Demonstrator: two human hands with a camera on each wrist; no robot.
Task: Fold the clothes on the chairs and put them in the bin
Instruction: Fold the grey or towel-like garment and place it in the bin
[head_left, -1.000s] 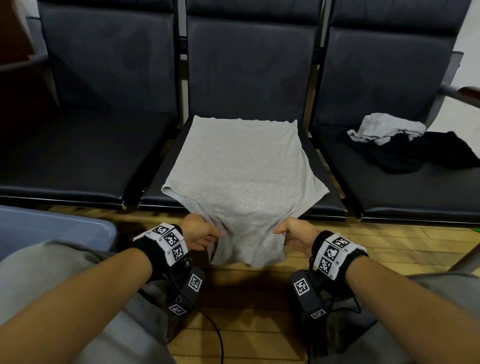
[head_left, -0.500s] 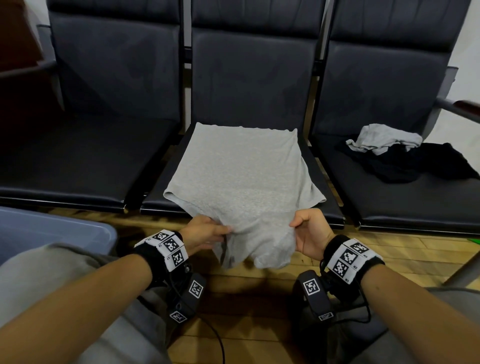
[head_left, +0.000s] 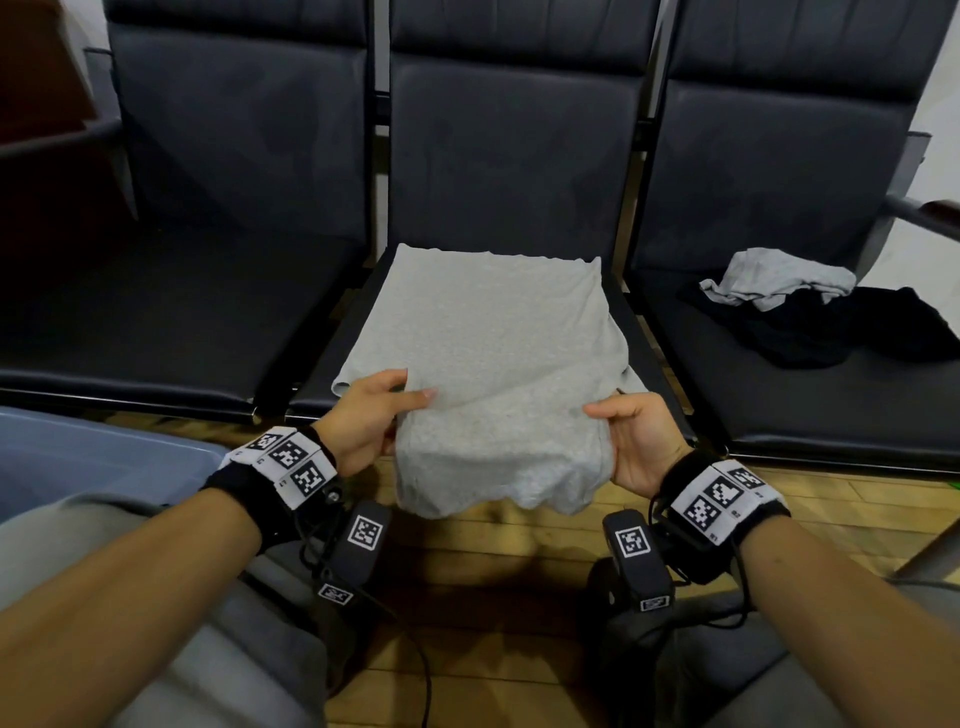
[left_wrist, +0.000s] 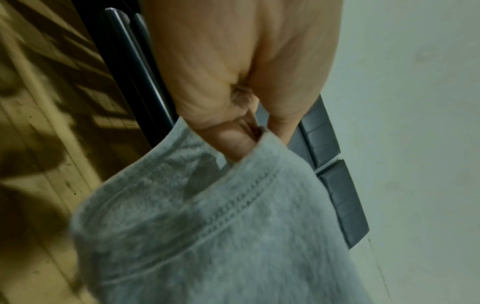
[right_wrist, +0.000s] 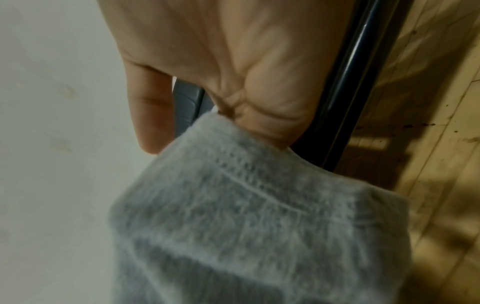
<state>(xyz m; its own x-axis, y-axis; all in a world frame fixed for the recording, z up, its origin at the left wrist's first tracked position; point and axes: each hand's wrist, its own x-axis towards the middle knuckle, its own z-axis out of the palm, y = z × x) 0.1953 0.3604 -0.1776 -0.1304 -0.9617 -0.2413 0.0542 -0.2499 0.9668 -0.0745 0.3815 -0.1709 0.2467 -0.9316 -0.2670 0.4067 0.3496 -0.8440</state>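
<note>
Grey shirt (head_left: 483, 358) lies spread on the middle chair seat (head_left: 636, 358), near edge lifted off the front — left hand (head_left: 366, 421) and right hand (head_left: 636, 441) each pinch a corner. Bin (head_left: 98, 457) sits left; more clothes (head_left: 779, 280) wait on the right chair.

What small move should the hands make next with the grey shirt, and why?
Probably carry the near edge forward onto the far half. Left hand and right hand pinch the grey shirt at its near corners, and that end hangs off the middle chair.
</note>
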